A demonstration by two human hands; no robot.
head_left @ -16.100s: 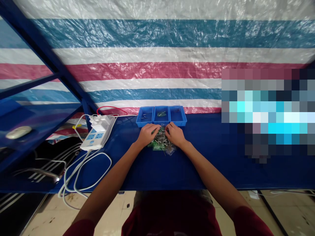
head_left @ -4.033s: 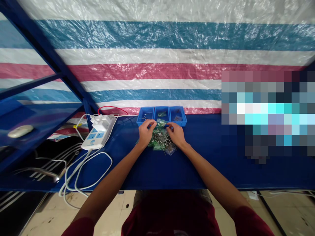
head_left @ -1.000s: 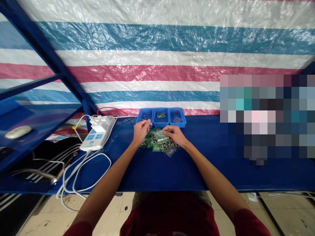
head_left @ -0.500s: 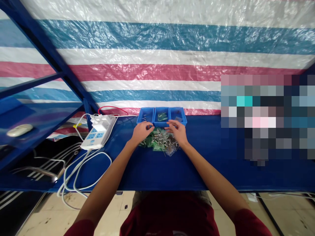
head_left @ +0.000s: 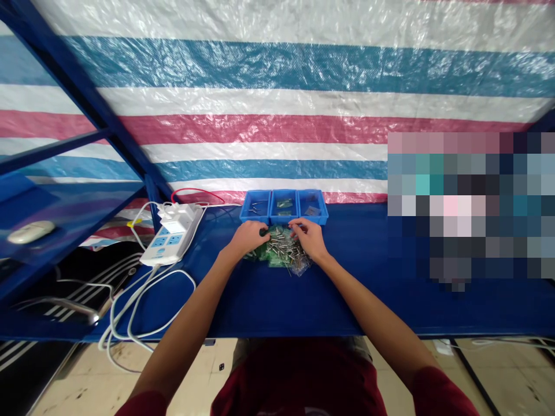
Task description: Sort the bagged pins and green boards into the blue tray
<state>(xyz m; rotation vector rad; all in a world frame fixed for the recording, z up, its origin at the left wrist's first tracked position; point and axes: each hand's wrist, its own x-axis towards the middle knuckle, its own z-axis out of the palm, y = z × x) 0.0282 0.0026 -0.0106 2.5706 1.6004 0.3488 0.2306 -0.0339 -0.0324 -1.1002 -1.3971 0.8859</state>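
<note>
Slim metal pieces [head_left: 282,245] and green plastic packets [head_left: 276,262] lie heaped on blue table [head_left: 277,306], just before three-compartment blue tray [head_left: 318,221]. Left hand [head_left: 251,236] curls at heap's left edge, right hand [head_left: 309,238] bends at its right; cannot tell whether either grips anything.

two hands [head_left: 252,236], three blue compartments [head_left: 284,220], one power strip [head_left: 170,244]

Shiny metal on these little rods [head_left: 284,247], crinkly, glossy film on the packets [head_left: 276,262], smooth plastic parts bins [head_left: 284,220], and wrinkled, gleaming plastic tarpaulin [head_left: 260,63]!
</note>
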